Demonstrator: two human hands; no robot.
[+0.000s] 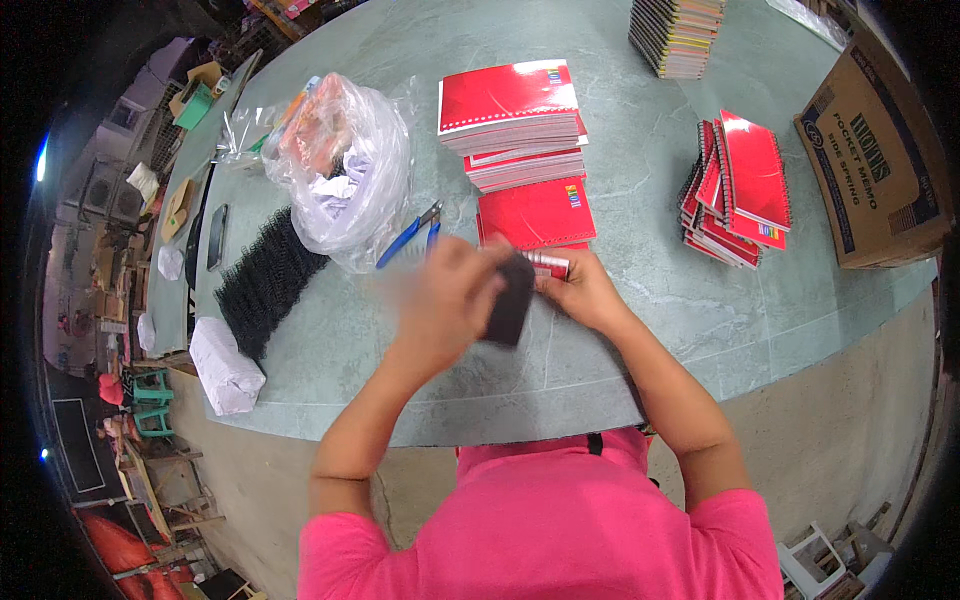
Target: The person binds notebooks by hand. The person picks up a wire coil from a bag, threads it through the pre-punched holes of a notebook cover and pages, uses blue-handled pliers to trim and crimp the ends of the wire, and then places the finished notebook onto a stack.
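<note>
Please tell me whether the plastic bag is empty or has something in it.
Not empty: crumpled white paper shows inside the plastic bag.

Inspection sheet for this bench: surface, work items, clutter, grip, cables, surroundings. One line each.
Surface: grey-green table, marble-like veining.
Work items: red pad at right hand; dark flat piece by left hand; stacked red pads ahead; red spiral notebooks to the right; black coils and blue-handled cutters to the left.
Clutter: clear plastic bag with white paper; white bundle; brown carton.
Grip: right pinches the red pad; left blurred, hold unclear.
Cables: nothing seen.
Surroundings: concrete floor; green stools, far left.
</note>
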